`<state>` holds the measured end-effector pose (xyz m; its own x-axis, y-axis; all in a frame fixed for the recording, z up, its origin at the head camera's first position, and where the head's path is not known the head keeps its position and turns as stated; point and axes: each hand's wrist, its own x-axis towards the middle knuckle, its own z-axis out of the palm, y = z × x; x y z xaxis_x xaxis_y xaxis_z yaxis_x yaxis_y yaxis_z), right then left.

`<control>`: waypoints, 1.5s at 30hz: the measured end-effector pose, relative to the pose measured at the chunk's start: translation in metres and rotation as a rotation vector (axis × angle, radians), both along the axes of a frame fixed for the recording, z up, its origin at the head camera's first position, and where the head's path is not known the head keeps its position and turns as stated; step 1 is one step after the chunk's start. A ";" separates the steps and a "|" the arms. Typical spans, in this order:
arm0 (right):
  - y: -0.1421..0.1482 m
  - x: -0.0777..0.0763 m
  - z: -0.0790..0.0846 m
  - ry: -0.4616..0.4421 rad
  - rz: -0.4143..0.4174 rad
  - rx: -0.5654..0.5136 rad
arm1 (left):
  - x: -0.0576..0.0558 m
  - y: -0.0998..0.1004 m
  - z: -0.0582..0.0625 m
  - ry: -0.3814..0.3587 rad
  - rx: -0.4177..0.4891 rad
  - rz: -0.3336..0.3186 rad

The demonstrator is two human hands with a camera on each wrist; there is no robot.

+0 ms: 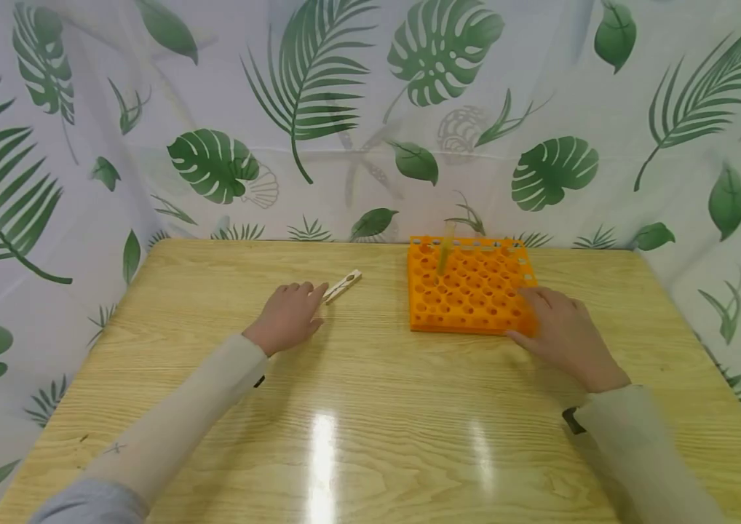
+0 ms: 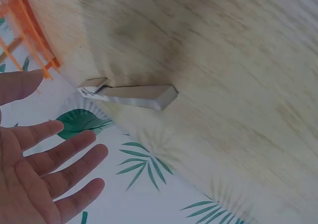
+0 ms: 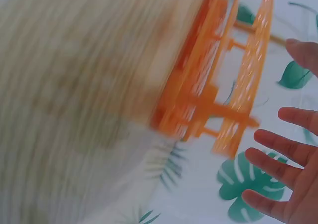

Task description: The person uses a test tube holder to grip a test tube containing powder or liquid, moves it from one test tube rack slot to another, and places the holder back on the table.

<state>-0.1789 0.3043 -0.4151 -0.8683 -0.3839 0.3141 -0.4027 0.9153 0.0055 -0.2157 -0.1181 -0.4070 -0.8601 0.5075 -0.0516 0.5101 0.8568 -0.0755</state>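
Note:
A pale wooden clothespin (image 1: 343, 286) lies on the wood-grain table, also seen in the left wrist view. My left hand (image 1: 287, 318) is beside it, with spread, fairly straight fingers (image 2: 74, 152) and nothing in them. An orange tube rack (image 1: 461, 319) full of round holes stands at the back of the table. In one of its back left holes leans a thin yellowish tube (image 1: 445, 255). At the rack's right front corner is my right hand (image 1: 567, 335), blurred, its fingers (image 3: 278, 167) extended and apart. Contact with the rack cannot be made out.
The table (image 1: 370, 407) ends at the back against a white cloth (image 1: 344, 175) printed with green leaves. The same cloth hangs along both sides. Dark bands (image 1: 573, 421) show at the sleeve cuffs.

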 end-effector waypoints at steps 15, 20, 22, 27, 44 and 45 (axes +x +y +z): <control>0.030 -0.026 0.000 -0.240 -0.113 0.008 | -0.025 0.001 -0.023 -0.186 0.023 0.160; 0.029 -0.032 0.000 -0.308 -0.138 0.000 | -0.028 0.002 -0.024 -0.189 0.048 0.196; 0.028 -0.034 0.000 -0.336 -0.144 -0.014 | -0.028 0.002 -0.023 -0.185 0.073 0.214; 0.030 -0.037 -0.003 -0.384 -0.157 -0.043 | -0.029 0.003 -0.019 -0.204 0.107 0.248; 0.035 -0.029 -0.001 -0.305 -0.115 -0.034 | -0.041 0.004 -0.031 -0.247 0.096 0.297; 0.035 -0.028 -0.001 -0.305 -0.117 -0.038 | -0.041 0.004 -0.031 -0.252 0.099 0.300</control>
